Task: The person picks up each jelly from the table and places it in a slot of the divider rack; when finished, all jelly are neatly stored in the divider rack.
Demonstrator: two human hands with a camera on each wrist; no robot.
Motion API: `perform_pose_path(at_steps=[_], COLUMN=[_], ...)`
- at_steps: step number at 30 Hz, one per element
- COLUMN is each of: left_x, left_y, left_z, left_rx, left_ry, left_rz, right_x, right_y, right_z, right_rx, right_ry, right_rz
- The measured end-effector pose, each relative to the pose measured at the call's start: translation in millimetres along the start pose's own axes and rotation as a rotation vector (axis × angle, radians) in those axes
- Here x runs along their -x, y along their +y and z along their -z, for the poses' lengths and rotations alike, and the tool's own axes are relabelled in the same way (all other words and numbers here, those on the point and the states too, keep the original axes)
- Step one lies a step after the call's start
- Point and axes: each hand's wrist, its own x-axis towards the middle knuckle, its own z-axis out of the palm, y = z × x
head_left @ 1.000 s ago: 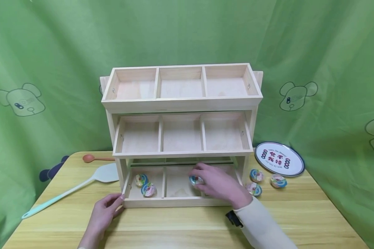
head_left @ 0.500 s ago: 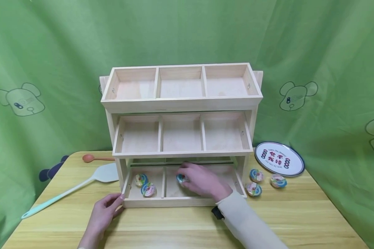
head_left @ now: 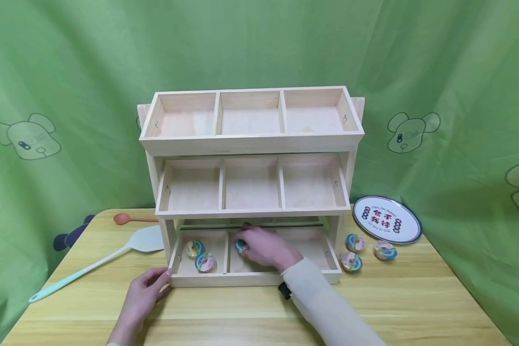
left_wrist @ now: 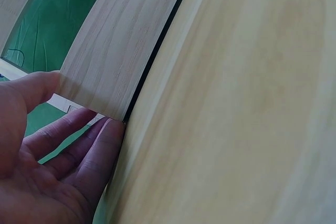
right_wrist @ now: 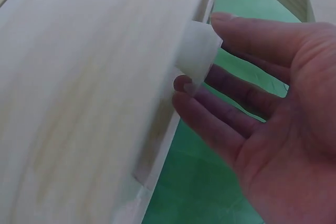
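Observation:
A three-tier wooden rack [head_left: 251, 144] stands on the table. In its bottom tray's middle compartment, my right hand [head_left: 265, 247] pinches a small jelly cup [head_left: 240, 246] near the left divider. The right wrist view shows the pale cup [right_wrist: 197, 51] between thumb and fingers of the right hand [right_wrist: 273, 93]. My left hand [head_left: 143, 293] holds the front left corner of the bottom tray [head_left: 255, 279]; in the left wrist view the left hand [left_wrist: 58, 156] has its thumb and fingertips on the board's end [left_wrist: 110, 56]. Two cups [head_left: 195, 249] [head_left: 205, 262] lie in the left compartment.
Right of the rack, cups [head_left: 355, 242] [head_left: 351, 262] [head_left: 386, 250] lie before an oval plate [head_left: 387, 220]. A white spatula [head_left: 144, 239] with a mint handle and a red-brown spoon [head_left: 122, 218] lie at left. Green curtain [head_left: 251, 43] hangs behind.
My right hand has moved left with its cup, from the right side of the middle compartment to near its left divider. The left hand has stayed at the tray's corner.

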Motion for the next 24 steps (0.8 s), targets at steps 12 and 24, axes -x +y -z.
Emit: perform_pose_path(at_steps=[12,24], left_x=[-0.2,-1.6], left_y=[-0.3,-1.9], left_z=[0.2,1.3], left_rx=[0.003,0.013], left_ry=[0.001,-0.004], left_rz=[-0.004,-0.001], right_x=[-9.7,-18.5], right_y=[0.8,3.4], right_z=[-9.3,-16.4], right_rx=[0.001,0.039], right_ry=[-0.054,-0.054], right_rz=[-0.061,-0.055])
